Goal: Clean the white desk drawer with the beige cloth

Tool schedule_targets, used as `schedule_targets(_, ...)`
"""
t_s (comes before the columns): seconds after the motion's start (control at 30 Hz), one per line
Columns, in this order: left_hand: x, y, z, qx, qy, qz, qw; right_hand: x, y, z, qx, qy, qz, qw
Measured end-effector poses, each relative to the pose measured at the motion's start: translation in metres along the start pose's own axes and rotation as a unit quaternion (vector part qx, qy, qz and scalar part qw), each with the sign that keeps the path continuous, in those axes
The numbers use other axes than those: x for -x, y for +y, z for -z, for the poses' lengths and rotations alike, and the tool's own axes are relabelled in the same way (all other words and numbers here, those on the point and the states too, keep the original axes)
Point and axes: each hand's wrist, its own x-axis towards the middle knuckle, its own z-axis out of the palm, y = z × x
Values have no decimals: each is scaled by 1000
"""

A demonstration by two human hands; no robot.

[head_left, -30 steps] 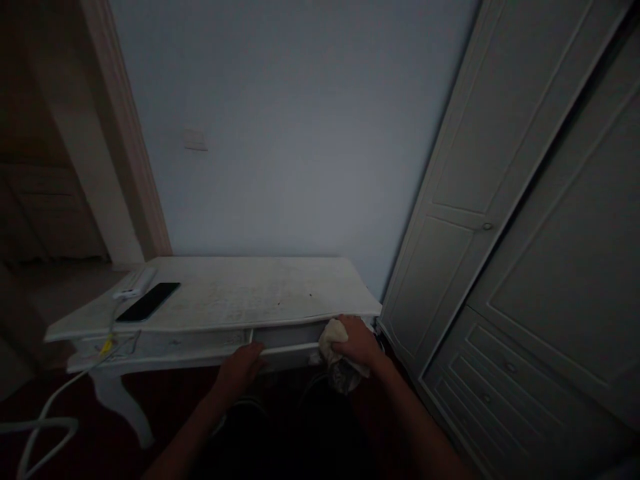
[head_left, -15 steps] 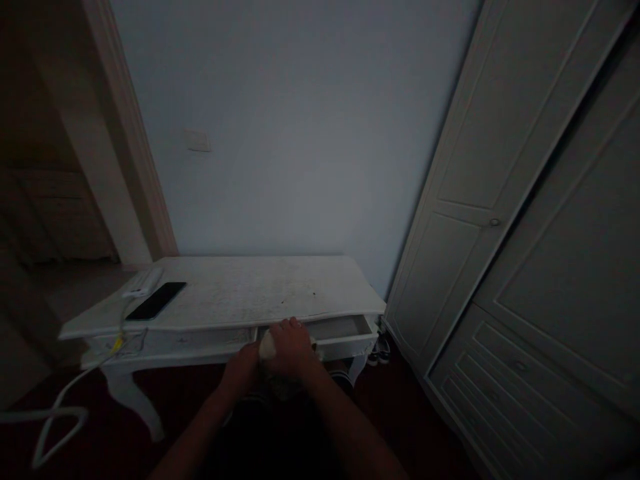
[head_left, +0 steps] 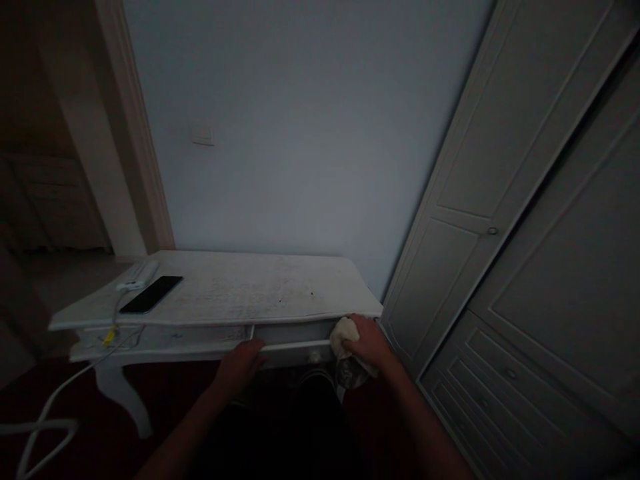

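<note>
A drawer [head_left: 295, 347] is pulled out from the front of a worn white table [head_left: 240, 280]. My right hand [head_left: 367, 337] grips a pale, crumpled cloth [head_left: 344, 333] over the drawer's right front corner, and part of the cloth hangs below the edge. At the left front corner of the same drawer, my left hand [head_left: 243, 360] has its fingers curled round the edge. A round knob [head_left: 315, 357] shows on the drawer front between my hands.
On the tabletop's left end lie a dark phone [head_left: 153, 294] and a white power strip [head_left: 140, 273], whose cable [head_left: 65, 383] trails down to the left. A tall wardrobe [head_left: 465, 253] stands close on the right. Behind the table is a wall with a light switch [head_left: 203, 135].
My right hand has moved with the cloth from the drawer's left part to its right front corner. My left hand stays near the left corner. The view has shifted slightly.
</note>
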Motion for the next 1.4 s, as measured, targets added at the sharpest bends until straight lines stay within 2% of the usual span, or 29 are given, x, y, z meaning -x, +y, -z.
schedule_targets(0.07,0,0,1,-7,-5,1,1000,0,-1,0,10,4,-4,1000)
schedule_targets(0.13,0,-1,0,-15,-7,-3,1000,-3,-15,-6,21,3,4,1000)
schedule_targets(0.2,-1,-1,-1,-20,-9,-4,1000,-7,-40,-15,23,-1,29,999)
schedule_targets(0.4,-2,2,4,-12,-28,-3,1000,-25,-143,-54,-8,-15,143,990)
schedule_targets(0.5,-1,4,8,-1,-37,12,999,-29,-168,-65,-21,-7,169,985)
schedule_targets(0.57,0,5,10,1,-33,9,999,-28,-167,-66,-34,-6,168,985)
schedule_targets(0.67,2,5,10,1,-21,-7,1000,-22,-145,-59,-54,-12,161,985)
schedule_targets(0.77,3,2,5,-7,-16,1,1000,-15,-109,-46,-49,-19,129,990)
schedule_targets(0.97,-1,-7,-9,-2,12,-1,1000,0,-17,-11,-6,-10,29,999)
schedule_targets(1.07,-2,-8,-9,-14,7,-2,1000,6,11,0,8,-1,3,1000)
schedule_targets(1.13,-2,-7,-6,-20,0,-6,1000,6,14,2,22,6,-7,1000)
schedule_targets(1.23,0,-4,-2,-21,2,-11,1000,2,-4,-3,39,21,-14,999)
schedule_targets(1.3,0,-3,0,-24,2,-11,1000,-3,-28,-10,31,16,6,999)
schedule_targets(1.4,0,-1,2,-33,-12,-11,999,-14,-77,-25,5,-12,58,998)
